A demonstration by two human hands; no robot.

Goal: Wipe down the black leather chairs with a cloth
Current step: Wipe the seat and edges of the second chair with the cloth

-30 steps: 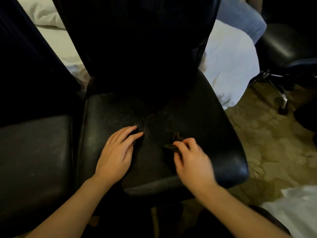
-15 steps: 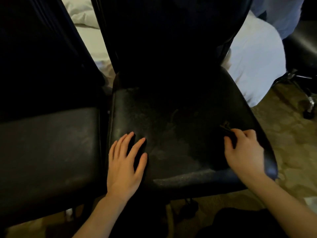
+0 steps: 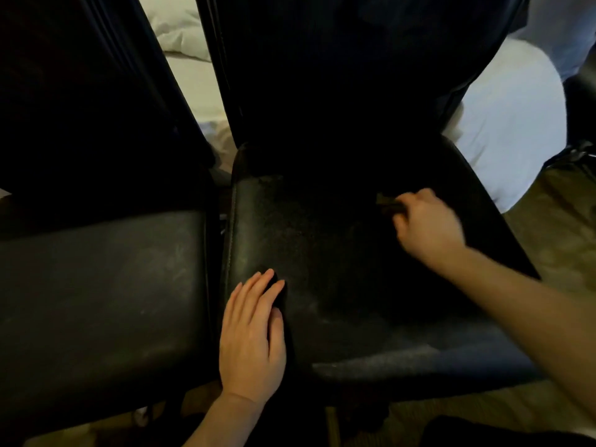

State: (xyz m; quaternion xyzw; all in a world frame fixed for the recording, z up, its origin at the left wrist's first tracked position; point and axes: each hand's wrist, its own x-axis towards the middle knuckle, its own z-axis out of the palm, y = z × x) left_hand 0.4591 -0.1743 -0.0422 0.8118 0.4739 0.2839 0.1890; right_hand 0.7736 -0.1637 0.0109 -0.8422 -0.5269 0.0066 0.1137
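Note:
A black leather chair stands in front of me, its seat dusty and scuffed. My left hand lies flat on the seat's front left part with fingers straight. My right hand is further back on the right side of the seat, fingers curled round a small dark cloth that it presses on the leather. Only a bit of the cloth shows past the fingers. A second black leather chair stands close on the left.
White bedding lies behind the chairs on the right and more of it shows between the backrests. Another chair's base is at the far right. Patterned floor lies to the right.
My right hand has slid the cloth from the seat's front middle out to the right and then back toward the backrest. My left hand has stayed flat on the seat's front left.

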